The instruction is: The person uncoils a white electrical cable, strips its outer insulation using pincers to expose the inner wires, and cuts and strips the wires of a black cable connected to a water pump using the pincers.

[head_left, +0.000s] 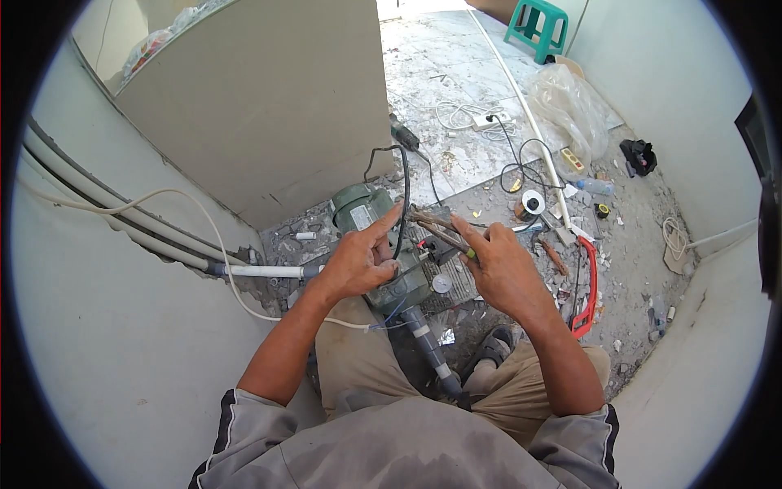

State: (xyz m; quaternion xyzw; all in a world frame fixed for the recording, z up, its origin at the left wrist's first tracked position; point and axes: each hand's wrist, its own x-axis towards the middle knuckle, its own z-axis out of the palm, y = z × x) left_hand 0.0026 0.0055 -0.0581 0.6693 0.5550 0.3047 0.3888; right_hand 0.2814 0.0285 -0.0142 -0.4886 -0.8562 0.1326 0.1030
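My left hand [358, 259] is closed on a black cable [405, 183], which loops up past the index finger. In my right hand [498, 265] is a pair of rusty-jawed pliers [440, 226]; the fingers wrap its handles, and the jaws point left toward the cable. Whether the jaws grip anything is too small to tell. Below both hands stands a green water pump [356, 213] with a round pressure gauge [441, 283]. A grey pipe [428, 346] runs from the pump toward my legs. A white cable [232, 281] ends in thin blue wires beside the pump.
To the right lie a red-framed hacksaw [590, 297], a long white pipe [521, 98] and a wire spool [530, 204]. Farther off are a power strip [489, 121], a clear plastic bag [566, 110] and a green stool [538, 28]. Walls flank both sides; rubble covers the floor.
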